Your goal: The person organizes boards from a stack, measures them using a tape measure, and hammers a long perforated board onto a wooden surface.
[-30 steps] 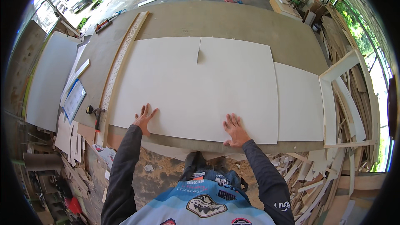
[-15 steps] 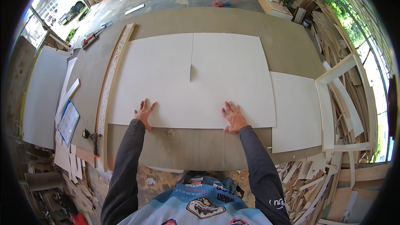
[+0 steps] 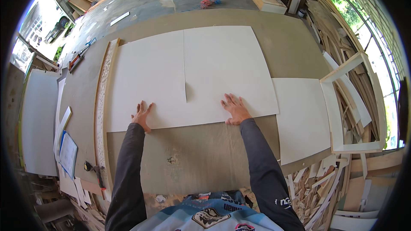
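At six o'clock, a bare strip of the brown worktable lies between the person and the near edge of a white sheet panel. On that panel's near part, the left hand rests at eight o'clock and the right hand at four, both palm down with fingers spread, clenched around nothing; whether either heel grips the edge, I cannot tell. The wide stance probably spreads pressure and keeps the sheet square. A slit runs from its far edge toward the middle. At nine o'clock a long wooden strip lies along the panel's left edge, perhaps as a guide.

Around seven to eight are a hammer, a tape measure and a clipboard, seemingly parked within reach. Past three o'clock, a second white panel lies beside a pale wooden frame.

The tabletop looks flat and scuffed. Farther off, scrap boards crowd two o'clock, and at twelve a red cord lies coiled on the grey concrete floor.
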### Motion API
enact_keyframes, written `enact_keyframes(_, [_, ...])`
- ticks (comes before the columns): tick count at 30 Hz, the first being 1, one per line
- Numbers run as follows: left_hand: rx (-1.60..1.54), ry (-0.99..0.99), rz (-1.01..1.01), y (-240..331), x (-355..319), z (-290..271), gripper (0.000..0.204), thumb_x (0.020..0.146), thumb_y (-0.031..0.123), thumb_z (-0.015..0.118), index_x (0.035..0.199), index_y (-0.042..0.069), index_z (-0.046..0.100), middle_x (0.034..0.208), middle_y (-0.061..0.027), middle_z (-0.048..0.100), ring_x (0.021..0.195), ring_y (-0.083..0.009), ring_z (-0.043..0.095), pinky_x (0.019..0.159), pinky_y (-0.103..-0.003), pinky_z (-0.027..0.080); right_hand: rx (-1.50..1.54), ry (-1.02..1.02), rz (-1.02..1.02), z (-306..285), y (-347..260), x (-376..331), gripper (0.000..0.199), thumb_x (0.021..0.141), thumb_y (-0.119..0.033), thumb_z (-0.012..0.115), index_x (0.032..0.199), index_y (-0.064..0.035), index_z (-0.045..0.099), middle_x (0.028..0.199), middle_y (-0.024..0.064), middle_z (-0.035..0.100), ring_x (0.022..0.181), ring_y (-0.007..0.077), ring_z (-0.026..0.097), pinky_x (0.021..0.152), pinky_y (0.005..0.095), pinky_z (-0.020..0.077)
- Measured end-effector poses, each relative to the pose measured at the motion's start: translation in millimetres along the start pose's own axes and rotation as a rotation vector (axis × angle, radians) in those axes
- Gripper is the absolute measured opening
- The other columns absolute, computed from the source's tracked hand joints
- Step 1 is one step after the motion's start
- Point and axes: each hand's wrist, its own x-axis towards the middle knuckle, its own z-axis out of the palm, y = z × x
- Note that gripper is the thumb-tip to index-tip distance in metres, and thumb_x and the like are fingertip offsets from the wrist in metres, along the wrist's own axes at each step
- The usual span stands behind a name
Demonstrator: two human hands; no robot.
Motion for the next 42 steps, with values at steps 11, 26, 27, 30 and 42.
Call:
enact_keyframes(11, [0.018, -0.005, 0.002, 1.2, 40.5, -25.7, 0.138, 0.039, 0.013, 0.086, 0.153, 0.042, 0.014, 0.162, -0.0151, 0.002, 0.149, -0.0347, 0.006, 0.105, -0.073, 0.025, 0.004, -0.012, -0.02, -15.9, 18.2, 44.2, 0.1, 0.068, -0.032, 0.082, 0.152, -0.0177, 0.029, 0.162, 0.0098, 0.009, 0.15, 0.0289, 0.006, 0.119, 0.0557, 0.0114])
enact_keyframes(26, [0.02, 0.01, 0.007, 1.4, 72.9, -40.7, 0.136, 0.039, 0.013, 0.084, 0.153, 0.042, 0.015, 0.162, -0.015, 0.003, 0.149, -0.0351, 0.007, 0.104, -0.074, 0.024, 0.048, 0.017, -0.019, -22.9, 38.2, 76.6, 0.1, 0.066, -0.032, 0.083, 0.151, -0.02, 0.032, 0.162, 0.0072, 0.012, 0.15, 0.0269, 0.008, 0.12, 0.0533, 0.0093])
enact_keyframes(27, [0.02, 0.012, 0.008, 1.8, 74.7, -41.7, 0.136, 0.039, 0.013, 0.084, 0.153, 0.042, 0.015, 0.162, -0.015, 0.003, 0.149, -0.035, 0.007, 0.104, -0.074, 0.024, 0.051, 0.016, -0.017, -22.7, 39.6, 78.8, 0.1, 0.066, -0.032, 0.083, 0.151, -0.0205, 0.032, 0.162, 0.0069, 0.012, 0.15, 0.027, 0.007, 0.12, 0.0532, 0.0092])
enact_keyframes(30, [0.018, 0.009, 0.004, -0.9, 77.8, -41.9, 0.136, 0.039, 0.013, 0.084, 0.153, 0.042, 0.015, 0.162, -0.0155, 0.003, 0.149, -0.0354, 0.007, 0.104, -0.073, 0.024, 0.068, 0.014, -0.022, -24.6, 41.8, 81.4, 0.1, 0.066, -0.033, 0.083, 0.151, -0.0223, 0.031, 0.162, 0.006, 0.011, 0.15, 0.027, 0.006, 0.12, 0.0527, 0.0083])
enact_keyframes(42, [0.033, 0.016, 0.009, 0.1, 110.3, -59.3, 0.138, 0.037, 0.013, 0.083, 0.153, 0.042, 0.014, 0.162, -0.0159, 0.001, 0.149, -0.0359, 0.005, 0.103, -0.074, 0.024, 0.125, 0.081, 0.087, -32.4, 66.9, 83.5, 0.1, 0.066, -0.035, 0.084, 0.151, -0.026, 0.032, 0.162, 0.0046, 0.012, 0.15, 0.027, 0.006, 0.12, 0.0521, 0.0063])
